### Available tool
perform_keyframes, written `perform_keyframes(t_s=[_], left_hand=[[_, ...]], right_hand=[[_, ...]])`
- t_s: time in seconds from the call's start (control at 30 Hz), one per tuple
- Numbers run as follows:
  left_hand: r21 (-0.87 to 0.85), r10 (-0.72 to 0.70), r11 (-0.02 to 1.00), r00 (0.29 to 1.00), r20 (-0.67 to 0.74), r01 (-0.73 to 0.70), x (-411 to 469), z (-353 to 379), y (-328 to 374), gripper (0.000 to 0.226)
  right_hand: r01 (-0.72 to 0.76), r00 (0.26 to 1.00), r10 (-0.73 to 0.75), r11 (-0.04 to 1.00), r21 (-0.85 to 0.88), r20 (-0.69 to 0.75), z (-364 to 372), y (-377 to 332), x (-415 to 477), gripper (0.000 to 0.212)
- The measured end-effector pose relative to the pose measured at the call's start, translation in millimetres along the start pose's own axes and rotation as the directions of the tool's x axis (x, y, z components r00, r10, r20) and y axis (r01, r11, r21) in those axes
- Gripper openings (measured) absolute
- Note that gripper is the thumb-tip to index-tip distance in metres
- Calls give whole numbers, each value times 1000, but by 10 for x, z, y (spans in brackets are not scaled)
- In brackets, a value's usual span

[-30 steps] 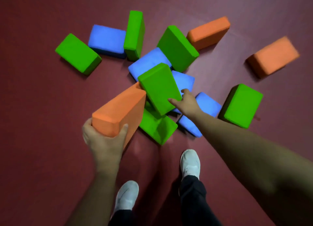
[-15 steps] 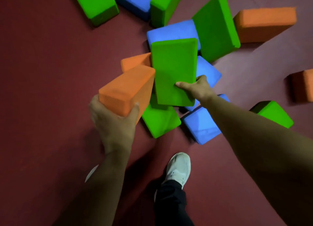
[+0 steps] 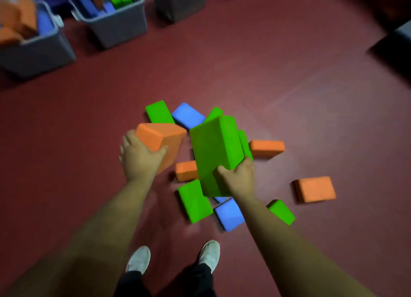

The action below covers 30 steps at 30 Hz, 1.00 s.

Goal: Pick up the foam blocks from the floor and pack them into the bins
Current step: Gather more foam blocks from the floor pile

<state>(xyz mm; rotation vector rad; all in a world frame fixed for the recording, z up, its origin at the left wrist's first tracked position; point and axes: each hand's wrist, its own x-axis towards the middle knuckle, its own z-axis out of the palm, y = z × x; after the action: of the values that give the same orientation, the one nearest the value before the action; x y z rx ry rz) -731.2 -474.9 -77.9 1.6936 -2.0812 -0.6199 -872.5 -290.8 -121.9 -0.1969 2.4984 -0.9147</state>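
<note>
head view: looks down along two bare forearms onto a dark red floor (image 3: 255,69); the frame is somewhat blurred.
left hand (image 3: 142,157): left of centre, fingers and thumb curled round the near end of the held orange block (image 3: 161,138), which is up off the floor.
right hand (image 3: 236,177): centre of the frame, thumb on the near face and fingers wrapped round the far side, gripping the lower end of the held green block (image 3: 214,149); this block is tilted, raised over the pile.
held blocks: side by side, orange on the left, green on the right, a narrow gap between them.
loose blocks above the hands: a far green block (image 3: 159,112) and a far blue block (image 3: 188,115) lie just beside each other on the floor.
loose blocks right of centre: a long orange block (image 3: 266,147), and an outlying orange block (image 3: 314,188) well apart from the pile.
loose blocks below the hands: a small orange block (image 3: 185,172), a near green block (image 3: 194,200), a near blue block (image 3: 229,215) and a right green block (image 3: 281,212).
bins: three grey ones along the upper left of the frame; the left bin (image 3: 37,51) holds orange and blue blocks, the middle bin (image 3: 117,27) holds green and blue ones, and what is in the right bin (image 3: 180,4) cannot be told.
feet: two white shoes (image 3: 139,260) under dark trousers at the bottom centre.
</note>
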Motion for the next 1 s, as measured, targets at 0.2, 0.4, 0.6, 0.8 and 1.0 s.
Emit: perform_keyframes(t_s=[0.2, 0.4, 0.6, 0.8, 1.0], left_hand=[[-108, -5, 994, 986, -165, -13, 193, -1600, 579, 85], [-191, -66, 982, 954, -293, 9, 626, -2570, 283, 86], [-220, -153, 972, 928, -340, 80, 1539, -3277, -414, 88], [-187, -158, 978, 923, -352, 96, 2655, -3829, -1156, 87], [-201, -147, 976, 928, -342, 80, 3629, -4197, -1391, 83]], right_hand=[[180, 982, -181, 983, 33, 54, -852, -1388, -736, 65], [314, 948, -316, 948, 51, 45, -694, -2421, -1096, 85], [319, 937, -323, 947, 49, 135, 167, -3552, -1306, 95], [333, 921, -344, 939, 87, 184, 1128, -4630, -1561, 82], [494, 868, -497, 859, 133, -13, 1571, -5441, -1555, 69]])
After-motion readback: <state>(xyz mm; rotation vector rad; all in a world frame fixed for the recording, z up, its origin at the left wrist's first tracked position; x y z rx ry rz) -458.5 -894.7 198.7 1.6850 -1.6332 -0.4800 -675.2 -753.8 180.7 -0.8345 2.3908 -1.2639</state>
